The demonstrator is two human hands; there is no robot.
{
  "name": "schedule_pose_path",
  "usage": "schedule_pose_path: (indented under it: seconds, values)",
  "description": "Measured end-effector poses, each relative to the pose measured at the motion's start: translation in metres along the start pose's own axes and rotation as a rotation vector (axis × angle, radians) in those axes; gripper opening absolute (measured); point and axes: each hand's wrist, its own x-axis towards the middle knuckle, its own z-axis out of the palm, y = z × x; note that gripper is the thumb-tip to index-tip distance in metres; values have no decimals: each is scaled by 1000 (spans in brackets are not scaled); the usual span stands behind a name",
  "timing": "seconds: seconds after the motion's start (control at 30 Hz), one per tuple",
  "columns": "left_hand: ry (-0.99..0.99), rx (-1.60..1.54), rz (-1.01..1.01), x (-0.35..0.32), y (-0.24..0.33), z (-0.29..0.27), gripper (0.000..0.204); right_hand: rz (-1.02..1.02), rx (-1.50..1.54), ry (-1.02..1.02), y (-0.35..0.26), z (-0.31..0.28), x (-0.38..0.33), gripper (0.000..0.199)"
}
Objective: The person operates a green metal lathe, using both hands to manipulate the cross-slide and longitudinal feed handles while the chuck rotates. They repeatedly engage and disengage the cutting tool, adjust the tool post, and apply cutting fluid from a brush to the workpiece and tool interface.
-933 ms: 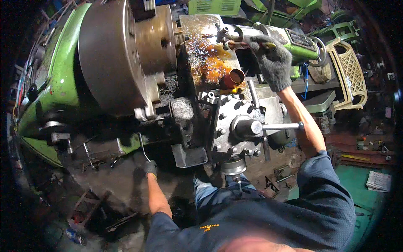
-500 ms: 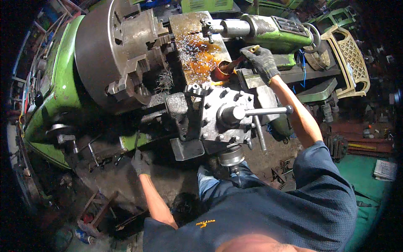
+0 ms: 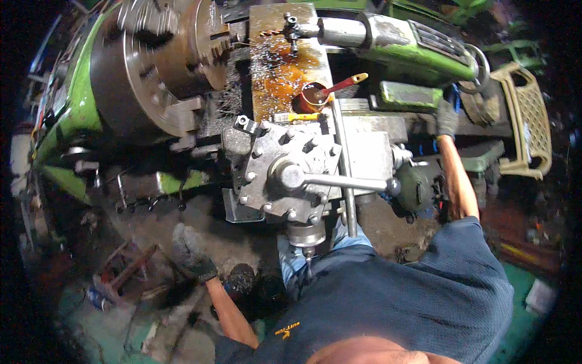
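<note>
Lower left: grey-gloved left hand (image 3: 191, 251), fingers extended, apparently empty. Upper right: grey-gloved right hand (image 3: 447, 119), just below the green cast-metal tailstock (image 3: 424, 64); fingers blurred, I can't tell. Tailstock looks heavy, rigid; best hold: round metal handwheel (image 3: 486, 65).

At the right, a beige plastic chair with a lattice back (image 3: 532, 106) is seen, and behind it green painted metal machine parts (image 3: 515, 53) are placed. Just beside the chair, a rounded tan block (image 3: 480, 113) can be noticed (its material cannot be told with certainty). Lower at the right, a pale flat rectangular stack, like paper (image 3: 539, 296), is laid on the green-coloured floor surface (image 3: 519, 280); near it, a yellow narrow strip (image 3: 520, 252) is shown blurred. At the lower left, a reddish-brown angular frame (image 3: 124, 272) is stood on the floor, and near it a blue cylindrical can (image 3: 97, 299) is lying.
</note>
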Motion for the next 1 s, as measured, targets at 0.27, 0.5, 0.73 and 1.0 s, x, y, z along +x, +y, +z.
schedule_pose_path:
  seconds: [0.27,0.5,0.73,1.0]
  values:
    - [-299,335,938,-58,268,64,47,-90,-114,-317,177,175,106,30]
    - [-486,616,1016,-61,323,132,45,16,-192,-646,155,202,108,26]
    - [-493,412,821,-64,312,149,32,106,-165,-642,165,193,86,26]
    - [-406,412,1030,-57,284,149,35,156,-188,-649,157,164,68,26]
